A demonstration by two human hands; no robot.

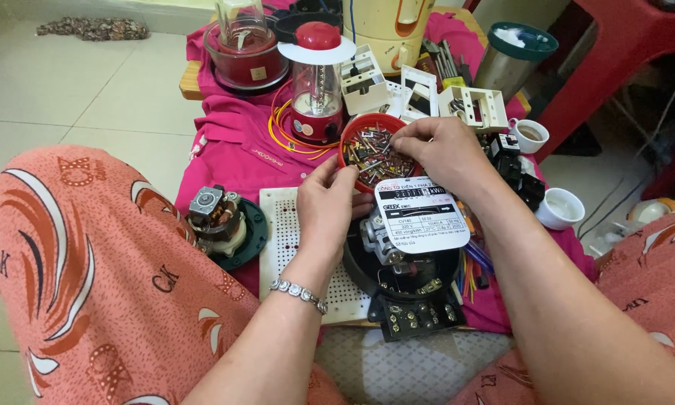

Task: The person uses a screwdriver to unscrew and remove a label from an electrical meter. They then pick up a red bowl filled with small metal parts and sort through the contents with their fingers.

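two hands work at a red bowl (pixel 350 135) on the low table; the bowl sits on a pink cloth (pixel 232 142) just beyond a black electric meter (pixel 412 281), and it is filled with small screws and metal bits (pixel 375 154), mixed silver, brass and dark; left hand (pixel 326 206) rests at the bowl's near rim, fingers bunched, thumb and forefinger pinched together at the edge of the pile, whether a screw is between them cannot be told; a beaded bracelet (pixel 300 292) on that wrist; right hand (pixel 442 154) hovers over the bowl's right side, fingertips curled down and pinched into the screws, grip contents hidden; meter lies open between the forearms, white faceplate (pixel 423 214) tilted up, terminal block (pixel 416 319) nearest the person; white perforated board (pixel 281 247) under the left hand; small motor on a dark green base (pixel 221 221) to the left of it; beyond the bowl, a red lantern with clear body (pixel 316 82), a red blender base with clear jar (pixel 243 45), white plastic housings (pixel 472 105); to the right, two white cups (pixel 561 208), the farther one holding brown liquid; steel tumbler with green rim (pixel 513 56), something white inside.
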